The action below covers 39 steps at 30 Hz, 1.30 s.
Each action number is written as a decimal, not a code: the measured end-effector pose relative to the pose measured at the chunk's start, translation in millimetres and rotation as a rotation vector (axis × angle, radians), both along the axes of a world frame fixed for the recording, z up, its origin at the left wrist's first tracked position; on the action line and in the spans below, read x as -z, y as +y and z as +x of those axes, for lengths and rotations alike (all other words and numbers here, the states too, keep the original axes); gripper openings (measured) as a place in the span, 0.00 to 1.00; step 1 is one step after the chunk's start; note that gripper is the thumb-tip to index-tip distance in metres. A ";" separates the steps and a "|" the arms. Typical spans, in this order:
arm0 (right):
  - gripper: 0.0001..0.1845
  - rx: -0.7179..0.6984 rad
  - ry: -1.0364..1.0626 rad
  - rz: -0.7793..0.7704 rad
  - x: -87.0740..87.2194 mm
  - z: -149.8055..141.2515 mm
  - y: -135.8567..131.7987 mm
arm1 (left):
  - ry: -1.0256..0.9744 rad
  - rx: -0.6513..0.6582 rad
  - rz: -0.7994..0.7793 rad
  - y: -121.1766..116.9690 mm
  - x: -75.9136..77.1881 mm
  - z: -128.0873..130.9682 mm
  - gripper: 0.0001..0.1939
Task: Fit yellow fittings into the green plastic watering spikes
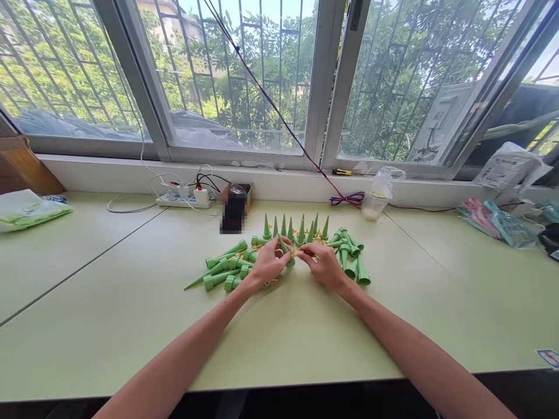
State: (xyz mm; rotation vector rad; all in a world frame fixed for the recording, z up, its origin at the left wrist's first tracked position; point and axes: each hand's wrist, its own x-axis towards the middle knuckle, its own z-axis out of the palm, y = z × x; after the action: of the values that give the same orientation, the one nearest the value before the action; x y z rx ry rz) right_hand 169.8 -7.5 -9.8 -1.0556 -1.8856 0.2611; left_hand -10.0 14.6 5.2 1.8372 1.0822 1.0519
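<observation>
My left hand (271, 263) is closed around a green watering spike (283, 244), its pointed end up. Against the side of that spike, my right hand (322, 265) pinches a small yellow piece (296, 254), partly hidden by the fingertips. Behind both hands, several green spikes (301, 231) stand upright in a row with small yellow pieces among them. More spikes with ribbed caps (222, 281) lie in a pile left of my left hand. To the right of my right hand lies a heap of green cones (349, 250), some showing open ends.
A small box (248, 198) and a blurred dark object (233, 214) stand at the back, beside a power strip (186, 201). A plastic cup in a bag (376, 198) is at the back right. Wrapped pink and teal packets (498, 221) lie far right, a white-green bag (32, 209) far left.
</observation>
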 end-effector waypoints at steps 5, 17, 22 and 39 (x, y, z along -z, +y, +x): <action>0.04 -0.016 -0.020 0.004 -1.2 -1.5 -1.9 | -0.017 0.001 0.017 -0.2 -1.7 0.6 0.10; 0.05 -0.052 -0.038 -0.016 -2.8 -2.8 -4.7 | -0.025 0.000 0.023 -0.7 -1.4 0.8 0.09; 0.06 -0.052 -0.039 -0.022 -3.3 -2.7 -4.9 | -0.024 -0.007 0.033 -0.6 -1.5 1.2 0.09; 0.06 -0.065 -0.042 -0.013 -1.3 -2.7 -4.3 | -0.012 0.007 0.032 -2.2 0.1 1.4 0.09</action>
State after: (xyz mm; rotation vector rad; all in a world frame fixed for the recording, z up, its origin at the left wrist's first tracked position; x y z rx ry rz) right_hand 167.0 -11.8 -8.5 -1.0165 -1.9603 0.2916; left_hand -8.6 12.4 5.1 1.8563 1.0564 1.0812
